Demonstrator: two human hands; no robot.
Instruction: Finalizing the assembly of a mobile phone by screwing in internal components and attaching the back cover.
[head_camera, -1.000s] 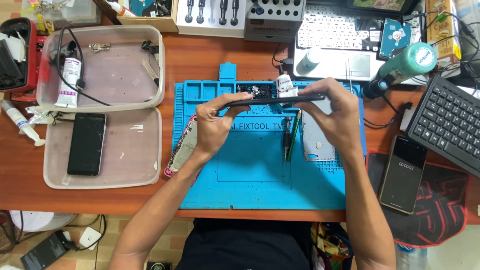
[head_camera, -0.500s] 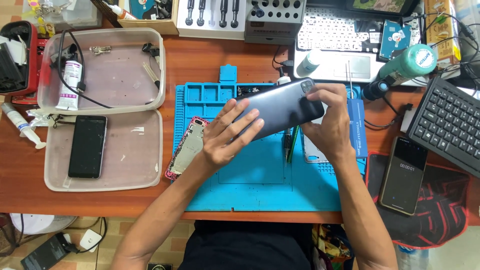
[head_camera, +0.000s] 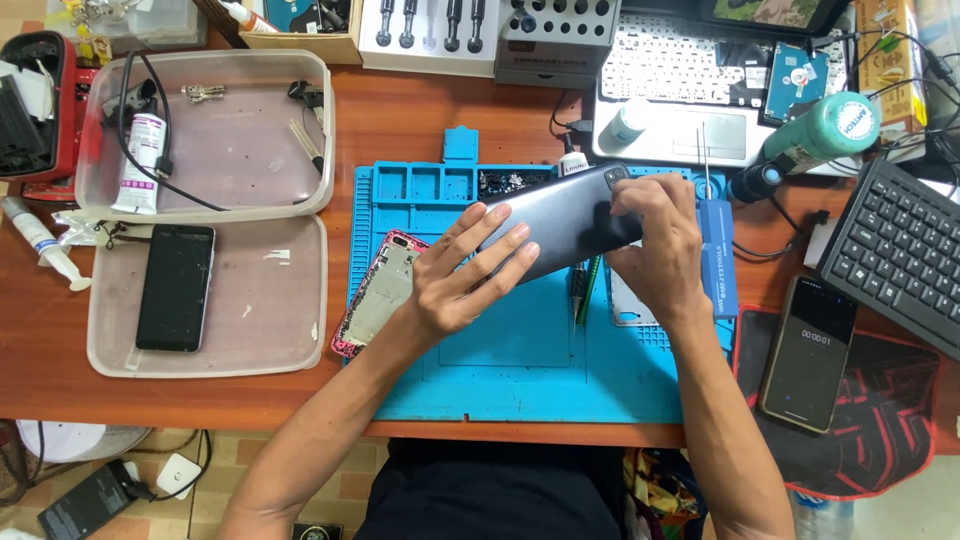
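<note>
Since the earlier frames, the grey phone (head_camera: 565, 222) has been turned from edge-on to back-up and is now held flat, tilted with its camera end toward the upper right, above the blue repair mat (head_camera: 520, 365). It is gripped at its lower left end by the left hand (head_camera: 462, 275), whose fingers are spread along the back cover, and at its upper right end by the right hand (head_camera: 655, 245), whose fingers are curled closed over the edge near the camera block. Under the left wrist, a pink-rimmed phone frame (head_camera: 380, 295) is seen lying on the mat, and just beside the right hand a pair of dark tweezers (head_camera: 578, 285) and a pale back plate (head_camera: 625, 305) are found. A blue-handled tool (head_camera: 717, 255) is laid along the mat's right edge. A small compartment at the mat's top is filled with dark screws (head_camera: 510, 183). To the left, on the wooden desk (head_camera: 200, 405), a clear plastic tray (head_camera: 235, 330) is set, in which a black phone (head_camera: 176, 287) is laid face up; above it a second clear tray (head_camera: 220, 140) with a white tube and a cable is placed. To the right, a dark phone (head_camera: 808, 352) is rested on a black and red mouse pad (head_camera: 880, 440), near a black keyboard (head_camera: 900, 255).
</note>
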